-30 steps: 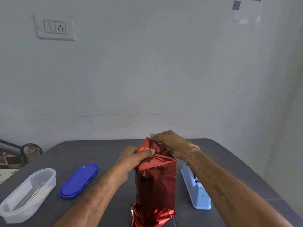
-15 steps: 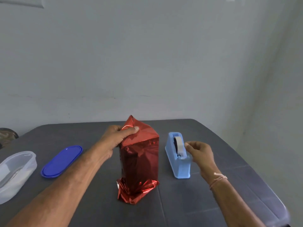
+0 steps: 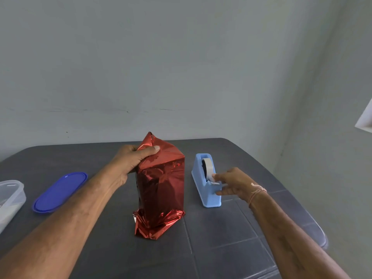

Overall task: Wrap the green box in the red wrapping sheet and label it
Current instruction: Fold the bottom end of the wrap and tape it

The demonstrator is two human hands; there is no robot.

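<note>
**A:** What matters for the taping?

**B:** The left hand (image 3: 130,160) pinches the folded top flap of the red wrapping sheet (image 3: 161,188). Hold it flat and pull the tape (image 3: 208,168) down across the tape dispenser (image 3: 203,190) blade. The right hand (image 3: 233,181) reaches the tape's end; I cannot tell if it grips.

**A:** And the parcel?

**B:** It stands upright at the middle of the table (image 3: 221,238), glossy and creased, with foil bunched loose at the base. The green box is fully hidden.

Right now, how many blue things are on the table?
2: a dark blue lid left of the red-wrapped box, and a light blue tape dispenser right of it. Others could be off-frame.
</note>
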